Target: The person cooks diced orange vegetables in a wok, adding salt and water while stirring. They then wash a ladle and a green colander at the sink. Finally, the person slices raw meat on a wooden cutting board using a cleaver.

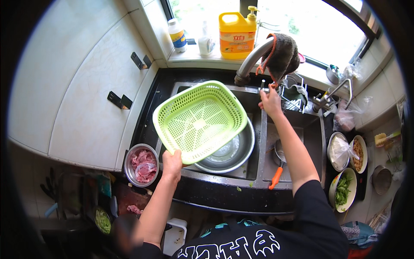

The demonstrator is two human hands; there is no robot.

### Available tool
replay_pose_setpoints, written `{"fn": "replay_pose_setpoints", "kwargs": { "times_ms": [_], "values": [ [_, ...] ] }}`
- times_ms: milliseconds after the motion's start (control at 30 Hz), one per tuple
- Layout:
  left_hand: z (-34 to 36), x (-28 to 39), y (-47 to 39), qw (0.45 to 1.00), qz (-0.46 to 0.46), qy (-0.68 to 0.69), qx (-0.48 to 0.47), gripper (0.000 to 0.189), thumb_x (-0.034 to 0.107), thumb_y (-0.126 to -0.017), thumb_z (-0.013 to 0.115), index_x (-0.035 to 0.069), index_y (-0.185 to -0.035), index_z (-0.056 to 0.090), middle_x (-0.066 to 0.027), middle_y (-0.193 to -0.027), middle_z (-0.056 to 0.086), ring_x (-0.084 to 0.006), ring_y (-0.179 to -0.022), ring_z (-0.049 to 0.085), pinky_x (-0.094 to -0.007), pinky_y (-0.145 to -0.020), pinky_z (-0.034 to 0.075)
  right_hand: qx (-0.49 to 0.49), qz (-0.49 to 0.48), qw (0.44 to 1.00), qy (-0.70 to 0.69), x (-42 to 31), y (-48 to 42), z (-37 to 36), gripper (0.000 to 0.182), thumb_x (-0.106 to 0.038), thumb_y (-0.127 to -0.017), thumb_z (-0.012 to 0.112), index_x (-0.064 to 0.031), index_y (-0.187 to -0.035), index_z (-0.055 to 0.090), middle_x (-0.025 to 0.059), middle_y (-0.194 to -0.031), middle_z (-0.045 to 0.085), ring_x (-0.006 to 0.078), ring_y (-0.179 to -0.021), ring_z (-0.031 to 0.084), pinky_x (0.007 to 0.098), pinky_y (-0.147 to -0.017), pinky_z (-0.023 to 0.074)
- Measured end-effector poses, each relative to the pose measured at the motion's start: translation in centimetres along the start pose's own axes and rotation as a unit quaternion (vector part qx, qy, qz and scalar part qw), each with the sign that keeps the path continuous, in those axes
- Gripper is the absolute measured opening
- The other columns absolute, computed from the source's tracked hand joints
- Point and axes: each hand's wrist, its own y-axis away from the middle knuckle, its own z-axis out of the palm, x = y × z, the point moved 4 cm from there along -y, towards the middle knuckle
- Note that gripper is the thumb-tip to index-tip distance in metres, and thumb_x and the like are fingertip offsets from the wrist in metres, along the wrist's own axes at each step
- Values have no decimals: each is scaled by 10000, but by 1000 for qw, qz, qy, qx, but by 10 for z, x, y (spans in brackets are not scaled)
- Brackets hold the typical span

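Note:
My left hand [172, 165] grips the near rim of a light green plastic colander basket [200, 121], which is tilted over the left sink basin. Beneath the basket, a round steel bowl [231, 150] sits in that basin, partly covered. My right hand [270, 101] is raised at the back of the sink, by a small upright metal lever [263, 84] and the lower edge of a dark cloth with orange trim [283, 55]. That cloth hangs over the end of a curved faucet [255, 58]. Whether my right fingers hold the lever or the cloth cannot be told.
Steel bowl of raw meat [144, 165] on the left counter. In the right basin [299, 136] lies a strainer with an orange handle [276, 178]. At right stand a bowl of greens [343, 191] and other bowls. A yellow detergent jug [237, 37] and bottles line the windowsill.

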Motion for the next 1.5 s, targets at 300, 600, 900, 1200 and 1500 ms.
{"fn": "replay_pose_setpoints", "kwargs": {
  "times_ms": [300,600,900,1200,1500],
  "values": [
    [-10,4,29,997,-74,-13,-31,345,91,-986,458,-66,-1262,593,-172,-1132,715,-266,-912,746,-408,-693,634,-8,0,989,146,7,-60,24,268,-192,-954,577,16,-796,639,116,-592,658,210,-461,665,346,-425,524],
    [-3,16,30,996,-80,-29,-39,349,104,-1001,440,-53,-1273,593,-176,-1152,711,-274,-942,745,-424,-723,635,-34,-117,955,269,2,-61,33,262,-217,-901,638,6,-778,702,194,-641,665,329,-606,709,424,-628,577],
    [-5,34,31,989,-117,-54,-71,341,130,-1011,462,-41,-1279,586,-163,-1137,717,-262,-948,744,-420,-763,634,-61,-72,973,209,-9,-42,20,292,-288,-956,649,0,-967,692,233,-773,697,386,-697,708,466,-676,564],
    [-15,50,31,977,-161,-83,-114,317,153,-1008,493,-12,-1245,623,-142,-1104,735,-255,-925,744,-428,-760,619,-306,133,940,70,-45,84,-12,483,-403,-1016,537,65,-1043,655,152,-793,696,204,-564,686,351,-454,535],
    [61,-66,-29,976,-145,78,-141,374,70,-944,524,5,-1311,550,-144,-1170,684,-257,-994,718,-422,-787,613,-156,-67,979,109,-73,90,-71,214,-131,-939,597,61,-1031,580,200,-802,634,248,-738,651,405,-709,512]
  ]
}}
